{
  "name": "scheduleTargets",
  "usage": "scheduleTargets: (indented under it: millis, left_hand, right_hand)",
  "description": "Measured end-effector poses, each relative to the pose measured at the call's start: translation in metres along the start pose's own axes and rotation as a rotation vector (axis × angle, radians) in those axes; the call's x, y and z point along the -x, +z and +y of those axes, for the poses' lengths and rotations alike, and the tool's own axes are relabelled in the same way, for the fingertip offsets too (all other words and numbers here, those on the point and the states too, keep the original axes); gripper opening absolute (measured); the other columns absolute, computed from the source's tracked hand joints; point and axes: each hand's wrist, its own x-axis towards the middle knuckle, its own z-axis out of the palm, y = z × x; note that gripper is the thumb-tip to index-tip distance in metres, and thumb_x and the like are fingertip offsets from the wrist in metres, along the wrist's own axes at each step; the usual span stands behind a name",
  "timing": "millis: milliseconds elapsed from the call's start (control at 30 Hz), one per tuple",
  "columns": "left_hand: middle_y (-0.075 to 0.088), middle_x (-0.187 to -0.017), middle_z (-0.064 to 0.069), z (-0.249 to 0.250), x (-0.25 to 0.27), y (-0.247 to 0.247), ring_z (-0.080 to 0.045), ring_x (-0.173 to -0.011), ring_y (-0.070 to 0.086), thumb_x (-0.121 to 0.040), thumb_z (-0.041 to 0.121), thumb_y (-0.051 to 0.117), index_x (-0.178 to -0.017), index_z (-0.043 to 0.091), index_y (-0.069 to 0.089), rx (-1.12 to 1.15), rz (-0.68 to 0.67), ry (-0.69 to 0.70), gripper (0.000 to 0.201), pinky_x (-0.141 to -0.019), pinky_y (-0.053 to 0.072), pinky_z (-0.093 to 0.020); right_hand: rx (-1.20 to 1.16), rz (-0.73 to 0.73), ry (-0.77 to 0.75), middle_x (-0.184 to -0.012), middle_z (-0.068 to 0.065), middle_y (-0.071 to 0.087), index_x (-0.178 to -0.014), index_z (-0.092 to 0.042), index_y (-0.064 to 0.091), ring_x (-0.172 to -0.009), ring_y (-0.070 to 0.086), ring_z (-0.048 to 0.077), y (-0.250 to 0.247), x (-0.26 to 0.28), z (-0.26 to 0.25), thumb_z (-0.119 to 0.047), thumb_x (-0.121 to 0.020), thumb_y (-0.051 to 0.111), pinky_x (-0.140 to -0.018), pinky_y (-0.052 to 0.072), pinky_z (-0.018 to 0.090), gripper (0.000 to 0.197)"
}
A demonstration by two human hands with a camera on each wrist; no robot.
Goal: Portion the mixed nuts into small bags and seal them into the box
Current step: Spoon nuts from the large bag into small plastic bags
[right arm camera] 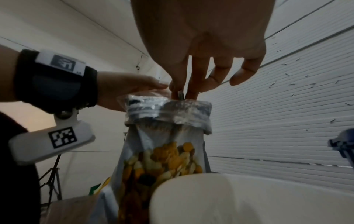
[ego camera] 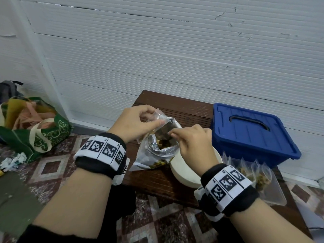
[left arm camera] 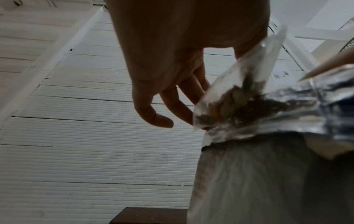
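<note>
A large foil bag of mixed nuts (ego camera: 154,155) stands open on the low brown table (ego camera: 157,183), its rim rolled down (right arm camera: 168,112). My left hand (ego camera: 157,118) pinches the top of a small clear bag (ego camera: 160,115) beside the large bag's mouth. A few nuts lie in the small bag's bottom (left arm camera: 239,100). My right hand (ego camera: 171,135) is over the large bag's mouth. Its thumb and fingers (right arm camera: 180,94) pinch a small grey thing; I cannot tell what it is. The blue box (ego camera: 254,132) sits to the right with its lid on.
A white bowl (ego camera: 185,174) stands under my right wrist, against the large bag. A clear tray (ego camera: 273,193) at the right holds several filled small bags (ego camera: 261,179). A green tote (ego camera: 43,132) lies on the floor at the left. A white wall runs close behind the table.
</note>
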Motion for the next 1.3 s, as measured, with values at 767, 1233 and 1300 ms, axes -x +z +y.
scheduleTargets:
  millis: [767, 1233, 1300]
  left_hand:
    - [0.070, -0.084, 0.016, -0.004, -0.003, -0.006, 0.006, -0.091, 0.059, -0.074, 0.045, 0.076, -0.091, 0.034, 0.066, 0.002, 0.052, 0.011, 0.023, -0.082, 0.043, -0.018]
    - [0.071, -0.085, 0.008, -0.004, 0.002, -0.020, 0.001, -0.075, 0.065, -0.067, 0.046, 0.077, -0.086, 0.031, 0.071, 0.084, 0.061, 0.007, 0.025, -0.066, 0.049, -0.018]
    - [0.069, -0.083, 0.011, -0.002, 0.003, -0.020, 0.005, -0.071, 0.064, -0.069, 0.039, 0.079, -0.086, 0.035, 0.069, 0.066, 0.052, 0.000, 0.020, -0.063, 0.048, -0.015]
  right_hand:
    - [-0.534, 0.145, 0.732, -0.069, 0.000, 0.069, -0.081, -0.017, 0.069, -0.081, 0.065, 0.015, -0.012, -0.022, 0.012, -0.020, -0.098, 0.047, -0.083, 0.048, 0.031, 0.028]
    - [-0.605, 0.243, 0.877, -0.077, -0.002, 0.067, -0.062, -0.015, 0.065, -0.076, 0.055, 0.005, -0.027, -0.031, 0.037, -0.015, -0.099, 0.045, -0.069, 0.039, 0.022, 0.042]
    - [-0.603, 0.274, 0.870, -0.080, 0.002, 0.068, -0.059, -0.017, 0.064, -0.073, 0.054, 0.006, -0.034, -0.035, 0.041, -0.016, -0.099, 0.045, -0.063, 0.039, 0.021, 0.044]
